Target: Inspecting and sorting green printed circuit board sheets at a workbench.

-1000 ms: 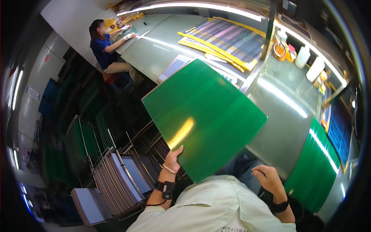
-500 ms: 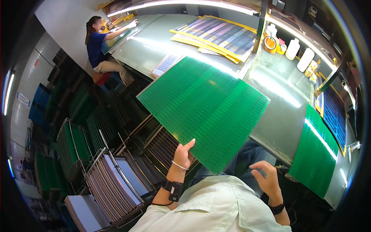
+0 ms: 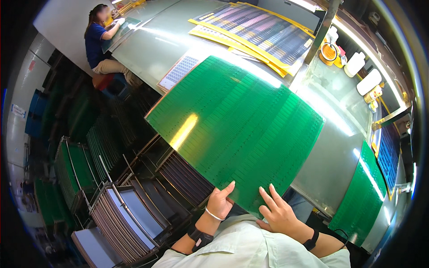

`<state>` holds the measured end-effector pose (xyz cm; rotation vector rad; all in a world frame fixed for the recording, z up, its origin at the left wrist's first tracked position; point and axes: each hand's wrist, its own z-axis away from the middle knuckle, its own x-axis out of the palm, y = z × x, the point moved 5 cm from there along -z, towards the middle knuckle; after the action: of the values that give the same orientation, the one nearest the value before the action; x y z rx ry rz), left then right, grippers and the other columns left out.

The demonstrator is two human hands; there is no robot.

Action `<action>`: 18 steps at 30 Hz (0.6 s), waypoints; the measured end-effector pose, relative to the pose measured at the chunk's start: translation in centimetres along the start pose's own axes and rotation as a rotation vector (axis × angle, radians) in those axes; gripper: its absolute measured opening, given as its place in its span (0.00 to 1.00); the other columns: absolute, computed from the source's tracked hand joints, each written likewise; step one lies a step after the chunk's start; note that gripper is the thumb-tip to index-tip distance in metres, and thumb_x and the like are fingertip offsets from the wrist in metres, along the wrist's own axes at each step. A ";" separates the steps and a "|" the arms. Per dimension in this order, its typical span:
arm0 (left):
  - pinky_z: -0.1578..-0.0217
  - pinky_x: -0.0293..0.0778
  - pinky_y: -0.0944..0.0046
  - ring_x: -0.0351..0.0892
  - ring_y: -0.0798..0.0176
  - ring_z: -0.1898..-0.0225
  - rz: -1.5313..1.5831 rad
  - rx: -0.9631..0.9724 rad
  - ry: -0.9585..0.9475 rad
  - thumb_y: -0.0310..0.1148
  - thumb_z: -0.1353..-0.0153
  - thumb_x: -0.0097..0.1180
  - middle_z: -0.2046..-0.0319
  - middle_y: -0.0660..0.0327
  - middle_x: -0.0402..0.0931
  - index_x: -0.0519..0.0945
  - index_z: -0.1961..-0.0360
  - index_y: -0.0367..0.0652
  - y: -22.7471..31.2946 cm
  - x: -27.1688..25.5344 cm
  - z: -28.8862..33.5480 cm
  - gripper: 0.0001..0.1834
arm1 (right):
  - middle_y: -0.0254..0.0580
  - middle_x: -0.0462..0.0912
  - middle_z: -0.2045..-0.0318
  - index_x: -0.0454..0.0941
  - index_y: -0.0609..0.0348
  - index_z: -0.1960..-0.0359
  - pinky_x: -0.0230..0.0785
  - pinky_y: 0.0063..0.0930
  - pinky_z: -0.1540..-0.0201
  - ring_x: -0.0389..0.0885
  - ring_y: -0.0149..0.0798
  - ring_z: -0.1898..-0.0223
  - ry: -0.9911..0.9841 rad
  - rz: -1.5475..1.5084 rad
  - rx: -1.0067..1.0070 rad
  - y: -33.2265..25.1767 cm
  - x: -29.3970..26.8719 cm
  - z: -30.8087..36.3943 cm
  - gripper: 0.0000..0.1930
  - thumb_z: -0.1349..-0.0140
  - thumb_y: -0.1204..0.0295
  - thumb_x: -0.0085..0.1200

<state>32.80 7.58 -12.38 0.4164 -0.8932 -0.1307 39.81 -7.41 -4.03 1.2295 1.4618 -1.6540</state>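
Observation:
A large green circuit board panel [image 3: 241, 129], patterned with rows of small marks, is tilted in front of me. My left hand [image 3: 220, 202] grips its near edge, thumb on top and the other fingers hidden beneath. At the near corner, my right hand [image 3: 281, 213] has its fingers on the panel's face and its thumb at the edge. A yellow glare crosses the panel's left part. Another green panel [image 3: 364, 196] lies on the workbench to the right.
The workbench [image 3: 326, 165] holds yellow-edged printed sheets [image 3: 263, 33], a smaller patterned sheet [image 3: 178, 71], white bottles [image 3: 355, 64] and a tape roll [image 3: 328, 52]. Racks of boards [image 3: 123, 223] stand at my left. A person [image 3: 99, 42] sits at the bench's far left.
My right hand has come from beside the panel onto its near corner. The held panel has shifted slightly toward me. The seated person's arm has drawn back, and the view has turned.

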 end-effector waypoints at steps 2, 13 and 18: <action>0.52 0.72 0.61 0.75 0.63 0.54 0.008 -0.013 0.004 0.24 0.37 0.46 0.54 0.59 0.74 0.71 0.51 0.39 0.0 -0.2 -0.1 0.13 | 0.58 0.64 0.42 0.69 0.57 0.71 0.58 0.47 0.41 0.59 0.64 0.40 -0.070 -0.030 0.014 0.2 -0.2 -0.2 0.22 0.66 0.62 0.65; 0.50 0.71 0.60 0.74 0.61 0.52 0.037 -0.019 0.011 0.26 0.36 0.45 0.52 0.58 0.73 0.69 0.49 0.38 0.5 -1.1 -0.2 0.14 | 0.41 0.65 0.41 0.69 0.53 0.71 0.56 0.44 0.38 0.61 0.52 0.39 -0.134 -0.133 -0.203 0.7 0.2 -1.0 0.11 0.53 0.65 0.57; 0.50 0.71 0.60 0.74 0.62 0.52 0.064 -0.018 -0.016 0.27 0.36 0.45 0.51 0.59 0.72 0.68 0.48 0.40 0.4 -1.1 0.2 0.15 | 0.38 0.71 0.47 0.70 0.54 0.75 0.54 0.46 0.37 0.64 0.41 0.40 -0.127 -0.114 -0.353 -0.3 1.8 -0.3 0.06 0.50 0.73 0.56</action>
<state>31.92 8.19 -12.93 0.3698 -0.9193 -0.0836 38.93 -6.81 -5.55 0.8473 1.6810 -1.4359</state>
